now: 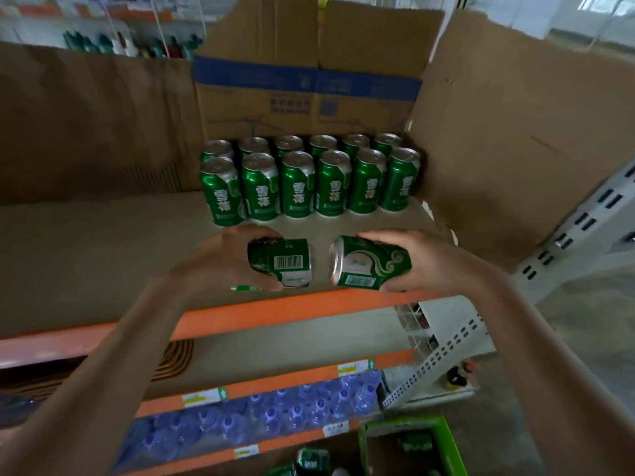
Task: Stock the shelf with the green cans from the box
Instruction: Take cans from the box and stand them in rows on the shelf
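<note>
Aluminium dents and slips, I judge, so I grip mid-barrel: left hand (225, 261) curled round the left can (280, 261), right hand (424, 261) round the right can (371, 262), over the shelf (103, 255).

So both my bare arms (103, 355) are stretched straight out in front, left hand (223, 261) with fingers (263, 286) curled round a green can (280, 262) held sideways, right hand (426, 262) gripping a second green can (369, 262) the same way, hands level and close together but apart.

Grey concrete floor (598, 304) lies below a bright window (604, 1).
</note>
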{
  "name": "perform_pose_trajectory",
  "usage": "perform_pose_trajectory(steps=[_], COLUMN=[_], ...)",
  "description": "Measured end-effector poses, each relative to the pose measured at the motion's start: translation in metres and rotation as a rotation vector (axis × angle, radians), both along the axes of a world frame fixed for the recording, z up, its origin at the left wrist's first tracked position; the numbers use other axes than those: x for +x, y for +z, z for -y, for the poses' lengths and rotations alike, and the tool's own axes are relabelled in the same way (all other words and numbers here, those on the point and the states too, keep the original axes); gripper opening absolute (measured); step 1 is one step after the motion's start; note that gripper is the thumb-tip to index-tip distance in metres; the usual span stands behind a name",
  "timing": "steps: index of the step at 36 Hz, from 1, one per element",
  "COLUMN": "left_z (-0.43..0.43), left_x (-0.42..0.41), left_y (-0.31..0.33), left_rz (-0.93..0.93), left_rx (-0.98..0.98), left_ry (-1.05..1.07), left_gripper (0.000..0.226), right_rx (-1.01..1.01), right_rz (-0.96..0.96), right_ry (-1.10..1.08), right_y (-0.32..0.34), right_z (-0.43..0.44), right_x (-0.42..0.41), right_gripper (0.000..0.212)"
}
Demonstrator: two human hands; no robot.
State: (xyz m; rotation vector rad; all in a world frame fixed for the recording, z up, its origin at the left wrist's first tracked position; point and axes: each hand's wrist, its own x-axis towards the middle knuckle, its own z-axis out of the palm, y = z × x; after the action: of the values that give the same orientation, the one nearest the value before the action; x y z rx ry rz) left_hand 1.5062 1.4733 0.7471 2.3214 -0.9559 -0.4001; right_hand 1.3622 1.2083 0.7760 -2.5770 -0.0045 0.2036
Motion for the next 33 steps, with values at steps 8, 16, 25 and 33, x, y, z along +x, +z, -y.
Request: perform_pose_trajectory(steps=[8,16,25,33], left_z=[0.014,0.028,0.040,0.038], left_x=[0.018,0.036,0.057,0.066], left_y=[-0.012,-0.024,-0.029,-0.034], left_rz=[-0.049,-0.044,-0.041,0.014], left_rx=[-0.001,0.001,0.016,0.053], left_ry=[0.118,0.170,0.170,0.182], left_gripper=[0.095,0.087,0.074,0.079], right_rx=[-0.040,-0.028,-0.026,-0.029], right_rz=[0.070,0.056,0.012,0.007], right_ry=[0.102,0.141,0.178,0.197], right_y=[-0.006,-0.009,-0.005,-0.004], right_z=[0.022,0.035,0.034,0.027], right_x=[0.034,0.052,0.064,0.072], right_gripper=[0.087,0.087,0.084,0.084])
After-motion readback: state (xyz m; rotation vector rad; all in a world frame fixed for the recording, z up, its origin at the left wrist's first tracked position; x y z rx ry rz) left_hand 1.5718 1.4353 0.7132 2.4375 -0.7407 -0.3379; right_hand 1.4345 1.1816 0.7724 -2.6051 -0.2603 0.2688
